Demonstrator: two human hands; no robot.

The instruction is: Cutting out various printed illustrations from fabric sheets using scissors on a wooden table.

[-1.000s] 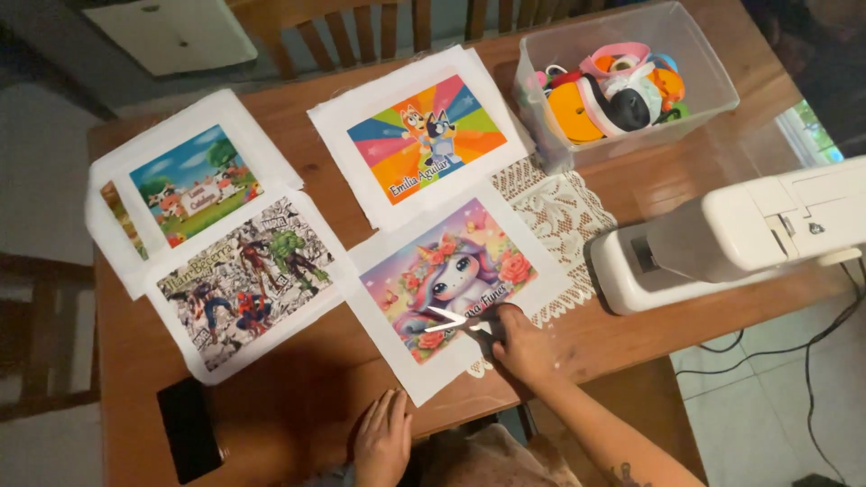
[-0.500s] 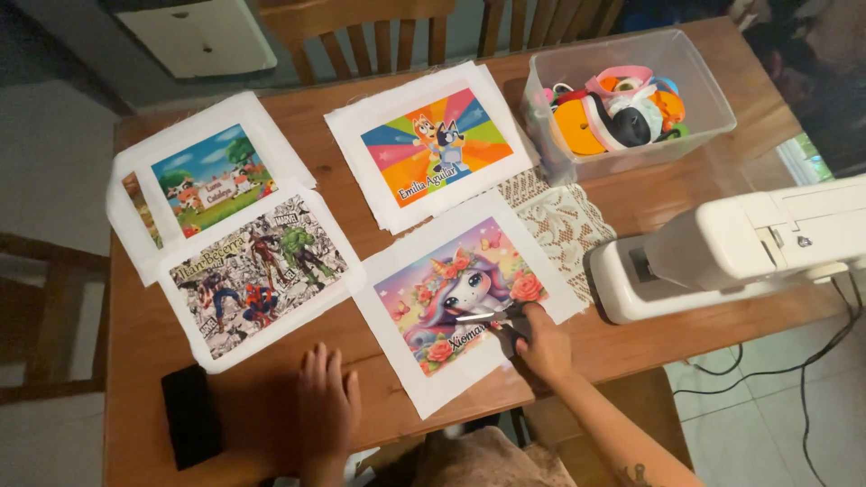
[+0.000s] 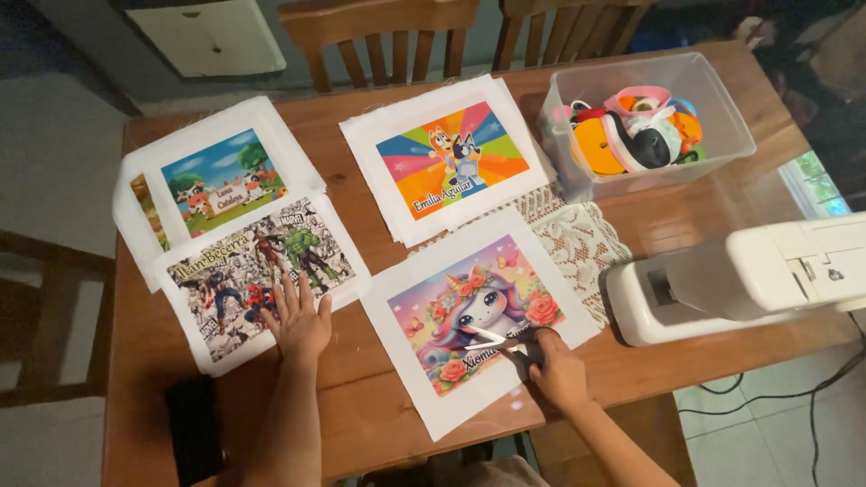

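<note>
The left hand [image 3: 298,320] is laid flat, fingers spread and holding nothing, on the lower right corner of the comic-hero print [image 3: 257,275], a white-bordered fabric sheet lying on the wooden table [image 3: 361,406]. The right hand [image 3: 555,370] is closed around the dark handles of a pair of scissors [image 3: 505,341], whose pale blades are parted and pointed left — they rest over the lower part of the unicorn print [image 3: 474,316], a sheet set at a slant near the table's front edge. Just above the comic-hero print, a farm-scene print [image 3: 221,180] is stacked on other white sheets, and to the right of that a rainbow-striped cartoon-dog print [image 3: 451,158] is seen on its own small stack. A lace doily [image 3: 582,239] is partly covered by the dog and unicorn prints. Behind it a clear plastic bin [image 3: 722,117] is filled with coloured ribbon rolls. A white sewing machine [image 3: 749,280] stands at the table's right end, and a black phone [image 3: 194,428] lies near the front left corner. Two wooden chairs [image 3: 379,22] are drawn up at the far side.
</note>
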